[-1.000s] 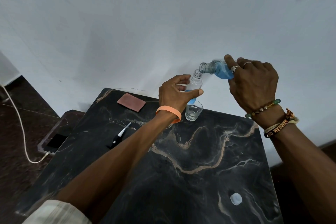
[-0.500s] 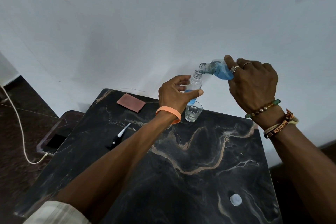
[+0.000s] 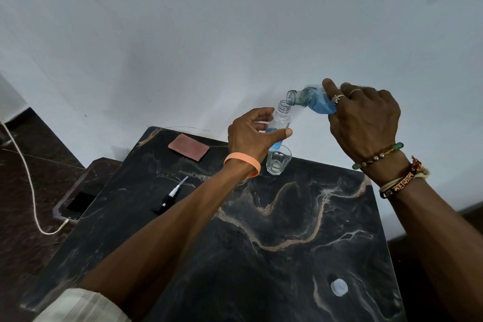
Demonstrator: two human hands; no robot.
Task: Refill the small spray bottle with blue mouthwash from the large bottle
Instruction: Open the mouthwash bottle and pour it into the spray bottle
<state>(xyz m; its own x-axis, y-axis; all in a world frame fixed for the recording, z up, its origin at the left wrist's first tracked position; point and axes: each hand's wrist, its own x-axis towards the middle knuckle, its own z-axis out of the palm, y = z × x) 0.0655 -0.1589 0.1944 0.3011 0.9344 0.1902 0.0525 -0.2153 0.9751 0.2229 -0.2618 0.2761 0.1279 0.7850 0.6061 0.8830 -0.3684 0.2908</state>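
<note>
The left hand (image 3: 252,136) grips the upright spray bottle (image 3: 281,123) above the table (image 3: 287,243); the right hand (image 3: 366,123) grasps the large bottle (image 3: 311,100), tilted with its mouth at the spray bottle's neck.

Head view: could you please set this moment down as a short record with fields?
left hand: grips the small bottle, uncapped, over the glass
right hand: grips the large bottle, tilted, its mouth at the small bottle's mouth
small bottle fill: blue liquid in its lower part
glass: stands on the table
spray head: lies on the table, left of the left arm
other: brown pad, white disc, phone on a lower ledge
</note>
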